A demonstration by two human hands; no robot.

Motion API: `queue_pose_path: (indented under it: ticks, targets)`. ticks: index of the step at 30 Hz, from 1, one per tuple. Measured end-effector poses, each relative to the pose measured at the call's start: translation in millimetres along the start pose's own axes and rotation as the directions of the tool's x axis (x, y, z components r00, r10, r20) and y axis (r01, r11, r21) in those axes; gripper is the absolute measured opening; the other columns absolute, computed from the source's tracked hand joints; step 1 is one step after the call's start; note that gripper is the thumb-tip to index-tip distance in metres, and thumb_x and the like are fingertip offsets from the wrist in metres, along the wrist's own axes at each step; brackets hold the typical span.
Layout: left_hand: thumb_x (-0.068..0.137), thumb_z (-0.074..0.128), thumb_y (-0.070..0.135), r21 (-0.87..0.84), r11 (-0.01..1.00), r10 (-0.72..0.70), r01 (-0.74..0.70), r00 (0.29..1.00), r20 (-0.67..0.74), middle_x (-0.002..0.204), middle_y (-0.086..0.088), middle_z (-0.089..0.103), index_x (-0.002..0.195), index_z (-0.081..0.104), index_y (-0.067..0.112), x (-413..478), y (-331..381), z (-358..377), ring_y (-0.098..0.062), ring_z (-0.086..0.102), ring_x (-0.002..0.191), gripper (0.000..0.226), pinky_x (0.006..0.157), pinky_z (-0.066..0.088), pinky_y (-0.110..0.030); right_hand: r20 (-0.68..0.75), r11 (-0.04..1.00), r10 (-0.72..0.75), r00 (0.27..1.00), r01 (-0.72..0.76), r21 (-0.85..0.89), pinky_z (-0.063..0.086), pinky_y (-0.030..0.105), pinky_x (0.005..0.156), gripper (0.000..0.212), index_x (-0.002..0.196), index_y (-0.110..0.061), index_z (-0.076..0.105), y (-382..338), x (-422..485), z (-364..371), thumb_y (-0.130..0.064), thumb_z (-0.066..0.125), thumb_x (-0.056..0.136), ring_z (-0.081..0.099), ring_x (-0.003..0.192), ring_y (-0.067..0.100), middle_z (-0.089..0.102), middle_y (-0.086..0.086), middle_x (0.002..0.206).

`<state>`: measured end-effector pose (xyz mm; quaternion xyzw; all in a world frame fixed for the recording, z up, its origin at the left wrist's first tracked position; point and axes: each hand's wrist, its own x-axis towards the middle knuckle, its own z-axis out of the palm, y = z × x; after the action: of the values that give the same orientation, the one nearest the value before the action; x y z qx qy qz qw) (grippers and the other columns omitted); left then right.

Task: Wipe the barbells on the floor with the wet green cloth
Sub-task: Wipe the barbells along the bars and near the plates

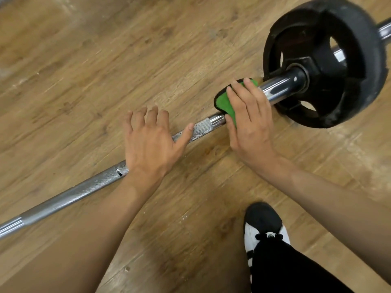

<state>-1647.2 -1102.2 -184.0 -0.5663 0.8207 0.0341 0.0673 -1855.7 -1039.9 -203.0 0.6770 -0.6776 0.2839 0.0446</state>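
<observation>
Nearest the person, below the right hand, a black-and-white shoe stands on the wooden floor. The left hand lies released over the barbell, fingers spread and thumb along the rough grip, steadying it. Just beside its thumb tip, the right hand grasps the green cloth, fingers curled over it and pressing it round the bar. Beyond those fingers the shiny sleeve runs into the black weight plate. To wipe well, I judge the cloth should wrap the bar fully and slide with a twist, while the left hand stops any rolling.
</observation>
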Motion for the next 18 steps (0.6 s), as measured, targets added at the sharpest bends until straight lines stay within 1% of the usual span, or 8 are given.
queue_pose_path:
  ticks: [2, 5, 7, 9, 11, 13, 15, 18]
  targets:
    - [0.097, 0.005, 0.077, -0.003, 1.000, 0.002, -0.002, 1.000, 0.004, 0.145, -0.017, 0.059, 0.131, 0.064, 0.008, -8.0, 4.8, 0.5, -0.039, 0.045, 0.139, 0.097, 0.119, 0.024, -0.056, 0.111, 1.000, 0.024, 0.994, -0.022, -0.016, 0.044, 0.046, 0.109, 0.032, 0.129, -0.002, 0.067, -0.2, 14.7, -8.4, -0.017, 0.054, 0.103, 0.058, 0.127, 0.034, 0.067, 0.014, 0.130]
    - [0.097, 0.002, 0.077, -0.011, 1.000, 0.002, -0.001, 1.000, 0.024, 0.146, -0.018, 0.059, 0.131, 0.064, 0.007, -20.8, 11.3, 0.3, -0.039, 0.045, 0.140, 0.100, 0.119, 0.026, -0.057, 0.372, 0.976, 0.190, 0.908, -0.134, -0.173, 0.042, 0.038, 0.073, 0.024, 0.102, -0.012, 0.073, -12.1, 46.3, -22.2, -0.026, 0.055, 0.096, 0.065, 0.095, 0.033, 0.070, 0.008, 0.099]
    - [0.098, 0.002, 0.077, -0.008, 1.000, 0.010, -0.010, 0.999, 0.032, 0.145, -0.018, 0.059, 0.130, 0.065, 0.007, -29.5, 15.6, 0.9, -0.039, 0.046, 0.139, 0.099, 0.118, 0.027, -0.057, 0.483, 0.938, 0.320, 0.815, -0.203, -0.280, 0.035, 0.036, 0.068, 0.021, 0.098, -0.014, 0.070, -19.7, 57.5, -27.6, -0.027, 0.055, 0.094, 0.064, 0.093, 0.036, 0.067, 0.009, 0.093]
    - [0.099, 0.004, 0.075, -0.008, 1.000, 0.022, -0.022, 0.999, 0.024, 0.144, -0.018, 0.060, 0.128, 0.066, 0.008, -38.0, 20.0, 1.9, -0.039, 0.048, 0.138, 0.096, 0.117, 0.029, -0.057, 0.518, 0.909, 0.385, 0.764, -0.218, -0.355, 0.032, 0.036, 0.068, 0.018, 0.097, -0.013, 0.069, -20.7, 55.9, -30.1, -0.026, 0.056, 0.093, 0.062, 0.091, 0.037, 0.058, 0.008, 0.087]
    - [0.101, 0.004, 0.072, -0.012, 0.999, 0.033, -0.033, 0.999, 0.012, 0.143, -0.017, 0.061, 0.126, 0.066, 0.008, -45.8, 23.8, 4.0, -0.039, 0.049, 0.137, 0.093, 0.115, 0.029, -0.057, 0.470, 0.901, 0.359, 0.806, -0.168, -0.401, 0.030, 0.035, 0.066, 0.014, 0.092, -0.012, 0.068, -24.1, 41.8, -28.5, -0.022, 0.059, 0.092, 0.056, 0.079, 0.031, 0.058, 0.006, 0.084]
    - [0.103, 0.000, 0.068, -0.026, 0.999, 0.045, -0.045, 0.999, 0.015, 0.142, -0.016, 0.062, 0.123, 0.066, 0.008, -52.3, 27.3, 5.9, -0.039, 0.050, 0.135, 0.091, 0.113, 0.030, -0.057, 0.327, 0.921, 0.256, 0.910, -0.126, -0.369, 0.032, 0.035, 0.064, 0.009, 0.083, -0.011, 0.069, -22.7, 19.8, -23.8, -0.018, 0.065, 0.087, 0.057, 0.072, 0.029, 0.063, 0.006, 0.079]
    - [0.105, -0.001, 0.065, -0.041, 0.998, 0.055, -0.054, 0.998, 0.034, 0.140, -0.016, 0.063, 0.120, 0.067, 0.008, -58.6, 31.0, 7.1, -0.040, 0.052, 0.132, 0.090, 0.111, 0.032, -0.058, 0.170, 0.953, 0.166, 0.971, -0.114, -0.280, 0.041, 0.038, 0.071, 0.013, 0.088, -0.010, 0.071, -15.8, -3.3, -21.4, -0.017, 0.061, 0.092, 0.062, 0.079, 0.030, 0.067, 0.007, 0.084]
    - [0.105, -0.001, 0.064, -0.036, 0.998, 0.061, -0.059, 0.997, 0.056, 0.134, -0.015, 0.067, 0.116, 0.070, 0.008, -66.5, 34.8, 7.9, -0.040, 0.055, 0.128, 0.091, 0.110, 0.033, -0.057, 0.102, 0.988, 0.097, 0.990, -0.083, -0.134, 0.047, 0.040, 0.087, 0.020, 0.106, -0.007, 0.074, -11.2, -22.9, -27.7, -0.016, 0.056, 0.101, 0.065, 0.097, 0.030, 0.073, 0.008, 0.102]
